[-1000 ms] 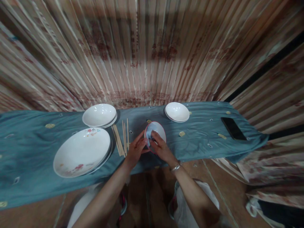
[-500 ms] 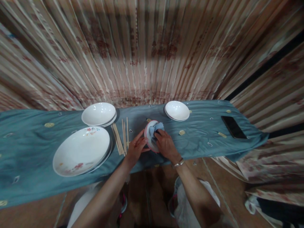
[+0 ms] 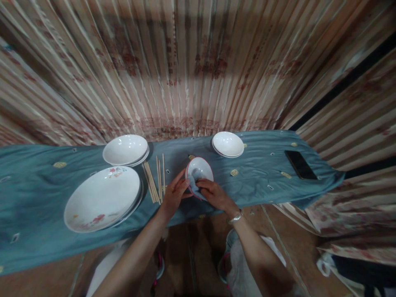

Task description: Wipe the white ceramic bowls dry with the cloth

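A small white bowl (image 3: 204, 166) with a red rim is tilted over the near middle of the cloth-covered table. My left hand (image 3: 175, 192) grips it from the left side, thumb near the rim and fingers beneath. Closed on a light blue cloth (image 3: 194, 185), my right hand (image 3: 214, 194) presses it against the inside of the bowl at the near left. Part of the cloth is hidden under the right fingers. Left of my left hand lie several wooden chopsticks (image 3: 151, 181).
Large floral plates (image 3: 102, 198) are stacked at left, with white bowls (image 3: 125, 149) stacked behind them. Another stack of smaller bowls (image 3: 228, 144) stands back right. A black phone (image 3: 300, 165) lies at the right end of the blue-green tablecloth (image 3: 253, 181). A curtain (image 3: 192, 82) hangs behind.
My right hand has moved the cloth from the bowl's far side down to its near left inside. The bowl's opening now shows more toward me. The view has shifted slightly.
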Motion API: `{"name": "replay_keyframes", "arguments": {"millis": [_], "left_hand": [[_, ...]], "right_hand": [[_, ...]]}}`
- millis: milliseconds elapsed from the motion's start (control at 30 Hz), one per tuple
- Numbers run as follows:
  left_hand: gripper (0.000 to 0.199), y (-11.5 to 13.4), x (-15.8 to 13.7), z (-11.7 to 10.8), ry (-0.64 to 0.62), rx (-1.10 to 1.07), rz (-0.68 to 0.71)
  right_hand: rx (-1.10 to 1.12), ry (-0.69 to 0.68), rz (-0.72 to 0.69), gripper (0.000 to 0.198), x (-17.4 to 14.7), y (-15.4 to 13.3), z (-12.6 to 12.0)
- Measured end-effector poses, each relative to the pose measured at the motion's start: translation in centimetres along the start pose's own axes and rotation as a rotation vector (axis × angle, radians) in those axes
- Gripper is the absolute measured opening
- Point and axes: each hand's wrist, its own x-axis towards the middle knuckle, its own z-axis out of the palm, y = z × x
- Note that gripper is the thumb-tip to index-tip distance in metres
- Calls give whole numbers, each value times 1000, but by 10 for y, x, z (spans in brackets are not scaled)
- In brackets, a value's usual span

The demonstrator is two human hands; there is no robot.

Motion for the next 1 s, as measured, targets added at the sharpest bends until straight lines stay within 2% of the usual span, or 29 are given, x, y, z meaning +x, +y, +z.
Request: {"name": "replay_keyframes", "arguments": {"millis": [100,200,533,867,1000], "left_hand": [[68,0,0,0,-3,17,5],[69,0,-1,0,-9,40,1],[67,0,-2,1,5,29,6],[72,1,-2,1,-2,34,7],[70,0,-2,1,12,28,3]], "right_hand": [[102,25,-42,30,1,-1,5],[105,32,-61,30,3,-3,8],[-96,95,-45,38,8,-7,11],[-210,130,-81,46,13,2,11],[-352,139,4,47,10,1,11]]}}
